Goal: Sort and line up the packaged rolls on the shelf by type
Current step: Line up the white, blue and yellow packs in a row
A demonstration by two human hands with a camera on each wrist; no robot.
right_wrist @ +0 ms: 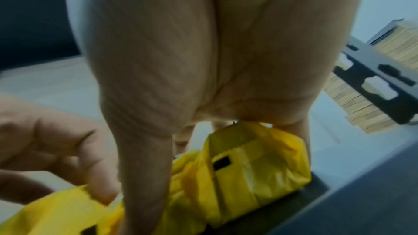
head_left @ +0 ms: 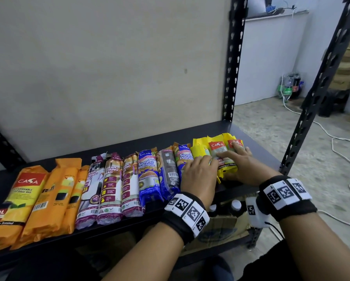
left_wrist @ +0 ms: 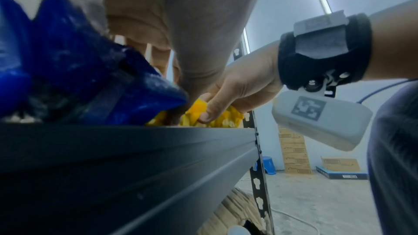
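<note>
Packaged rolls lie side by side on the black shelf (head_left: pixel 259 148): orange packs (head_left: pixel 54 197) at the left, purple draw-string packs (head_left: pixel 111 187), blue singlet-handle packs (head_left: pixel 148 175), and yellow packs (head_left: pixel 216 147) at the right end. My left hand (head_left: pixel 200 167) rests with fairly straight fingers across the leftmost yellow pack (head_left: pixel 198 149), next to the blue packs (left_wrist: pixel 79 60). My right hand (head_left: pixel 236 159) lies over the other two yellow packs, its thumb (left_wrist: pixel 210 112) pressed against their near end. From the right wrist, that hand straddles a yellow pack (right_wrist: pixel 260 167), thumb on one side and fingers on the other.
Black perforated uprights (head_left: pixel 233 57) (head_left: pixel 311 110) frame the shelf's right end, close to the yellow packs. A bare wall board backs the shelf. Below sit a cardboard box (head_left: pixel 220 226) and bottle caps. White cables (head_left: pixel 342 142) run over the floor at the right.
</note>
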